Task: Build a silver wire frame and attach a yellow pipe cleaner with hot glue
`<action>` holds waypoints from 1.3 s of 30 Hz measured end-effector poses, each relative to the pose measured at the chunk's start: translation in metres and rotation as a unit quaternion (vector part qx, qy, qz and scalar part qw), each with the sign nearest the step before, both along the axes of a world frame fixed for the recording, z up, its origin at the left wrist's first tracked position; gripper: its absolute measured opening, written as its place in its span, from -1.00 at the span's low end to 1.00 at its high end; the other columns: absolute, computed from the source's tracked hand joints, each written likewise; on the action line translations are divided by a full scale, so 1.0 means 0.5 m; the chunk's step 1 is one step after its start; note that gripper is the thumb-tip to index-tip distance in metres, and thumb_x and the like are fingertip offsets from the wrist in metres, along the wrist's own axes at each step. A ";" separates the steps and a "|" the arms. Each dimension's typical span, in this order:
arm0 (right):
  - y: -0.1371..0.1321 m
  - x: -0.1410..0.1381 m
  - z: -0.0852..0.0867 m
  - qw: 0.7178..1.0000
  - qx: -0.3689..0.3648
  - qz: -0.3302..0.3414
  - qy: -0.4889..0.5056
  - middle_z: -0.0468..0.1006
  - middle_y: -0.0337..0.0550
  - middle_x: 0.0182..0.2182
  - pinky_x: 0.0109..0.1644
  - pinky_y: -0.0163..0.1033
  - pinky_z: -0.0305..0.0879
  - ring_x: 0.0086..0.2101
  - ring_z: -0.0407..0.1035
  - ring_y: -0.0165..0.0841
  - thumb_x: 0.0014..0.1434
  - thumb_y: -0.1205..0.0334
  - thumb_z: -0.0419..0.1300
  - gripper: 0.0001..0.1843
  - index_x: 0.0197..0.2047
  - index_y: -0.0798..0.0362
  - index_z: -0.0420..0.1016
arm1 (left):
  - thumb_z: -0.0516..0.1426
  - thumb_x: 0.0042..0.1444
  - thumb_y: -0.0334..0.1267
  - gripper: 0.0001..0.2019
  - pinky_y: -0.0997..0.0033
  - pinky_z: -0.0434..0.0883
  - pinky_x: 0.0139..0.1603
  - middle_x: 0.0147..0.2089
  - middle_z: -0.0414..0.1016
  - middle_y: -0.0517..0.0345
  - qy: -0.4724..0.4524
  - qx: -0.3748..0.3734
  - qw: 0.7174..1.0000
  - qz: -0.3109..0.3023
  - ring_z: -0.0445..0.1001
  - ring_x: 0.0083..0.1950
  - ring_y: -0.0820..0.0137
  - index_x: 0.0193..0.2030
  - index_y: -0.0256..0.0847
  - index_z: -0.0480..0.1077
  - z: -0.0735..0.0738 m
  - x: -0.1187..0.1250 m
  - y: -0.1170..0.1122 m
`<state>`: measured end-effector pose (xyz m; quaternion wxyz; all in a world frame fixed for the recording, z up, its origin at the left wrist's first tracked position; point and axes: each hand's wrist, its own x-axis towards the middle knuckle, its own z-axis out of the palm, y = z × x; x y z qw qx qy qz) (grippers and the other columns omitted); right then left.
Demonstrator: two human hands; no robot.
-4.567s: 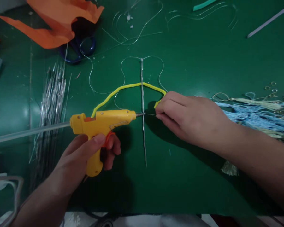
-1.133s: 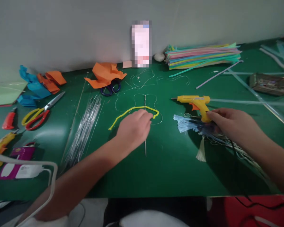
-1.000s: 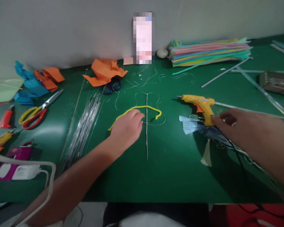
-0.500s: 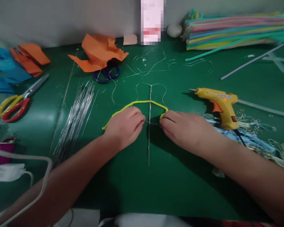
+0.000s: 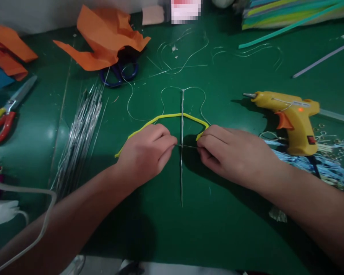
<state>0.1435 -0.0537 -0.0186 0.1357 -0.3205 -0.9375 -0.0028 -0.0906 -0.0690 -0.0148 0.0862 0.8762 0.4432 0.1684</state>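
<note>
A twisted wire stem [image 5: 182, 172] runs upright through the middle of the view, with thin wire loops curving from its top. A yellow pipe cleaner [image 5: 169, 115] arches across the stem, its right end bent back. Below that arch a thin wire [image 5: 190, 146] crosses the stem. My left hand [image 5: 149, 149] pinches this thin wire just left of the stem, fingers closed. On the other side my right hand [image 5: 232, 152] is closed on the wire's right part, beside the bent end of the pipe cleaner. Fingertips hide the wire's ends.
A yellow glue gun [image 5: 292, 118] with a lit orange light lies right, by blue tasselled cords [image 5: 298, 162]. Left are a bundle of wires [image 5: 80, 133] and red-and-yellow scissors [image 5: 5, 118]. Orange paper [image 5: 100, 34] partly covers blue-handled scissors [image 5: 114, 76]. Pipe cleaners [image 5: 275, 15] lie back right.
The view has moved closer and tilted down, so things look larger. Both hands keep their pinch on the thin wire, with little visible movement between them.
</note>
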 end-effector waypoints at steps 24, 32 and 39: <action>-0.001 0.000 -0.001 1.000 0.006 0.005 0.003 0.48 -0.11 -0.40 -0.39 -0.24 0.07 -0.44 0.26 -0.37 0.33 0.32 0.03 -0.76 -0.32 0.13 0.48 | 0.11 0.26 -0.39 -0.83 0.35 0.39 -0.28 -0.26 0.55 0.04 0.003 0.042 0.999 -0.010 0.51 -0.25 0.31 -0.28 -0.27 0.54 0.000 0.003 0.001; 0.000 -0.001 0.000 1.000 -0.002 -0.001 0.022 0.48 -0.11 -0.40 -0.39 -0.25 0.06 -0.43 0.26 -0.38 0.35 0.31 0.00 -0.72 -0.33 0.12 0.47 | 0.10 0.27 -0.38 -0.83 0.35 0.41 -0.27 -0.25 0.56 0.04 0.007 0.041 0.999 -0.011 0.51 -0.23 0.31 -0.24 -0.26 0.55 0.000 0.001 0.001; 0.001 -0.002 -0.001 1.000 -0.006 -0.001 0.027 0.48 -0.11 -0.40 -0.41 -0.25 0.07 -0.43 0.26 -0.38 0.35 0.31 0.00 -0.72 -0.32 0.12 0.48 | 0.08 0.28 -0.38 -0.80 0.34 0.40 -0.29 -0.27 0.55 0.03 0.012 0.042 0.999 -0.014 0.50 -0.25 0.32 -0.26 -0.27 0.54 0.000 0.003 0.001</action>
